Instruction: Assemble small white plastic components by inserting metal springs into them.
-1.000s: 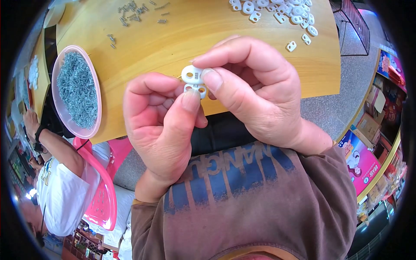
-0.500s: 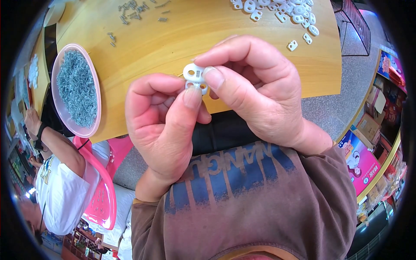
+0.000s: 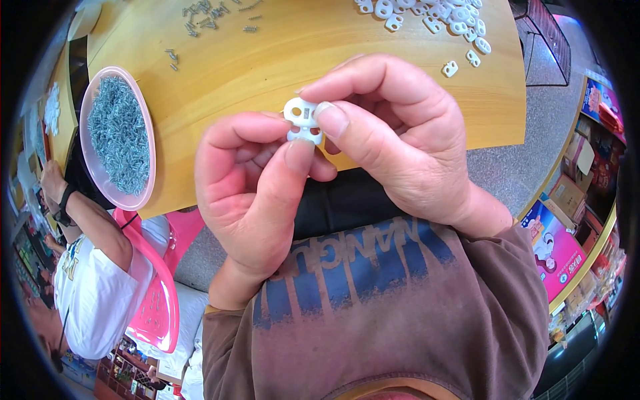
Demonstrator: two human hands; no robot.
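Note:
Between my hands, above the table edge, is a white plastic two-hole cord lock (image 3: 307,121). Its upper part is an oval with round holes, and a narrower lower part with holes juts out below it. My left hand (image 3: 250,180) is closed, with thumb and fingers pinching the lower part. My right hand (image 3: 400,143) pinches the upper oval at its right end, with the thumb covering part of it. Fingertips hide the back of the piece, and I cannot tell whether a spring sits inside.
A pink oval tub (image 3: 152,150) full of small metal springs (image 3: 120,137) stands at the left. Loose springs (image 3: 207,15) lie at the far left of the wooden table (image 3: 280,60). White plastic pieces (image 3: 453,17) are heaped far right. A person (image 3: 100,287) sits at left by a pink chair (image 3: 160,300).
My left hand has shifted slightly right, and the lower part of the cord lock now sits straighter beneath the oval. My right hand has barely moved.

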